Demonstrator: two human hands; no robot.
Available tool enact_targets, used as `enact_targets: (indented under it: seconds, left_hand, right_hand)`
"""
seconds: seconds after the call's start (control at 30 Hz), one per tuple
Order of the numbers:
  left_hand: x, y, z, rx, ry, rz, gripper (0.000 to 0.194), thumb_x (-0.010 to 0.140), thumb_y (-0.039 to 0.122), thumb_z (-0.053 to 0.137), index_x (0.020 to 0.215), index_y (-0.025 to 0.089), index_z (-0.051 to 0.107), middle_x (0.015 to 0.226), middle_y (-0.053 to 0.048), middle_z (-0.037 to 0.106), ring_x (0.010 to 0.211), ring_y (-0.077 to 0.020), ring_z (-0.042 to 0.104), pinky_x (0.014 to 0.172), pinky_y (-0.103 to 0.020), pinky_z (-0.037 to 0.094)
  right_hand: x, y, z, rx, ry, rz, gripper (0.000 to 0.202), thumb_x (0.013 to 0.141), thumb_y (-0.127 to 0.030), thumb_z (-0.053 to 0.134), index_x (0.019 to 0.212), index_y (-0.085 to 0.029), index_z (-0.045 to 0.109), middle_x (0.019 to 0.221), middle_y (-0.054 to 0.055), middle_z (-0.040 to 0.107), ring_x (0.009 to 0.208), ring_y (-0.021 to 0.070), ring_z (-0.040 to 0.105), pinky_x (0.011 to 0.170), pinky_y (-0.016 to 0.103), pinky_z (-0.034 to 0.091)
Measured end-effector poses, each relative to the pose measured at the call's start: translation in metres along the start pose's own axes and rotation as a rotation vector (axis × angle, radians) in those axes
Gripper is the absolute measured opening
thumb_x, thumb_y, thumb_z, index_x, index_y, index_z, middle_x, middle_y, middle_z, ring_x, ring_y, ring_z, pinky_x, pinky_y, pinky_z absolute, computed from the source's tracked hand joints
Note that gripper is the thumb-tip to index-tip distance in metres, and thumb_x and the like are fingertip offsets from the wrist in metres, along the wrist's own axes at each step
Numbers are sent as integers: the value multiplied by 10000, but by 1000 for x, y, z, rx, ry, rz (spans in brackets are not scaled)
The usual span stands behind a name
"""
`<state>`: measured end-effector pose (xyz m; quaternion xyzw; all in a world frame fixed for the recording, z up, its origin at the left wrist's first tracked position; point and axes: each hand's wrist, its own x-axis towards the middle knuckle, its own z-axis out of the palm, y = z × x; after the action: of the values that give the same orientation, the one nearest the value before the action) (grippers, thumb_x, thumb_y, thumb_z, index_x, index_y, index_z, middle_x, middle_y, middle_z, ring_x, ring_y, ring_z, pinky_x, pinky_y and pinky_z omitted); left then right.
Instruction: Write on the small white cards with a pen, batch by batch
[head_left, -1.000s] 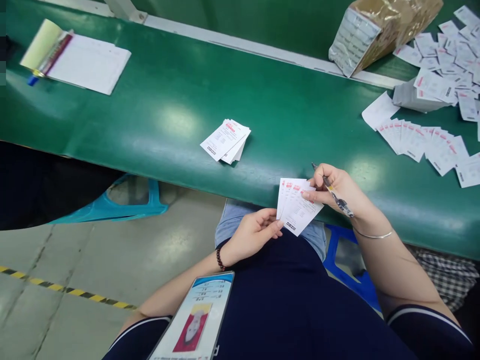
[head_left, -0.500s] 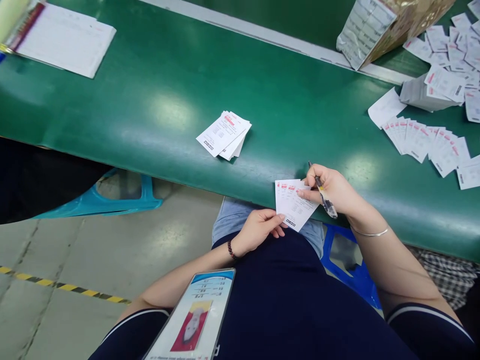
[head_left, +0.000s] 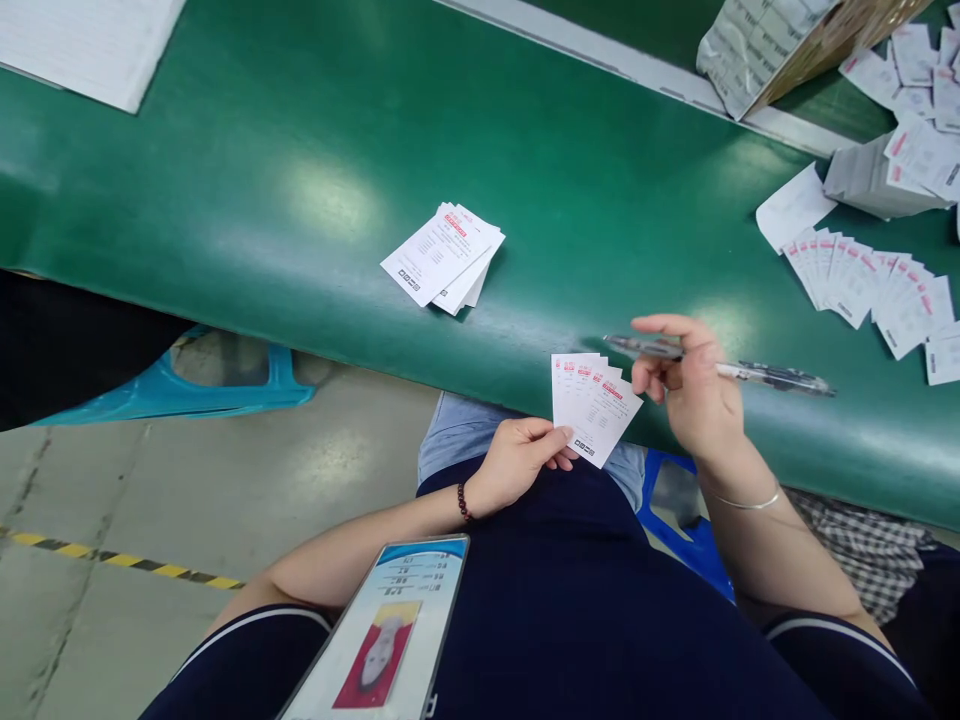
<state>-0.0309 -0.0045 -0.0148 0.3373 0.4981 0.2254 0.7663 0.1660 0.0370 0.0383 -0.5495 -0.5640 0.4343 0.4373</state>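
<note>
Near the table's front edge, my left hand [head_left: 525, 458] pinches a small fan of white printed cards [head_left: 596, 410] by their lower corner. Red print runs along the cards' upper edges and small dark marks along the bottom. My right hand [head_left: 694, 385] is up to the right of the fan, apart from it, holding a pen [head_left: 772, 376] that lies roughly level across the fingers. A loose stack of similar cards [head_left: 442, 255] rests on the green table [head_left: 570, 200], ahead and to the left of my hands.
At the right lie spread cards [head_left: 844, 275], a thick card stack [head_left: 874, 175] and a scattered pile [head_left: 911, 70]. A wrapped box [head_left: 772, 50] stands at the back right. Paper sheets [head_left: 82, 45] lie far left. A teal stool [head_left: 195, 385] is below the table.
My right hand has left the cards and moved right, and the pen in it has swung from steep to nearly level. The left hand keeps the fan; more of it shows.
</note>
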Motion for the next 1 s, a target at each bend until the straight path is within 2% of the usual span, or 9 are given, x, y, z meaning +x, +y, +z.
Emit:
enact_targets:
  seconds: [0.07,0.17,0.27,0.4,0.53,0.77,1.0]
  left_hand:
    - [0,1,1,-3,4,-8,287,788,392,650,641,149,697,592,-31,692,541,-113,613,567,-218,479]
    - [0,3,1,0,7,-10,277,792,378,648,638,152,697,588,-24,691,543,-111,613,571,-212,482]
    - [0,4,1,7,5,-5,278,803,368,639,631,157,696,592,-18,693,548,-110,616,578,-209,486]
    - [1,2,1,35,5,7,279,812,352,633,619,163,699,588,-13,695,552,-106,619,581,-201,475]
    - [0,2,0,29,0,17,288,813,357,631,603,170,693,578,-11,692,552,-111,617,585,-207,466]
    - [-1,8,0,6,-9,-1,289,807,343,630,581,172,684,563,-10,686,550,-112,618,591,-209,465]
    - [0,7,-1,12,-17,-1,289,812,333,623,580,174,685,577,-12,689,570,-114,626,609,-212,474]
  right_hand:
    - [-6,3,8,15,-25,8,399,957,-564,396,1048,-241,613,676,0,614,519,112,526,446,250,427]
    - [-12,7,17,-73,-62,44,220,925,-416,554,1046,-237,596,801,11,667,607,116,595,520,251,494]
    - [-14,8,22,-167,-97,44,197,880,-312,621,1054,-227,583,838,15,681,651,125,631,548,252,515]
    - [-15,11,27,-212,-132,-44,119,867,-239,604,983,-220,589,726,-20,648,536,100,586,467,220,467]
    - [-12,9,31,-411,-110,-192,92,781,-164,643,834,-215,589,633,-53,609,467,73,525,447,203,426]
    - [-7,8,35,-520,-91,-317,82,778,-182,608,740,-213,542,563,-52,584,444,81,514,427,205,403]
    - [-4,8,37,-622,-82,-432,97,793,-185,581,711,-215,538,563,-31,616,495,110,575,478,222,453]
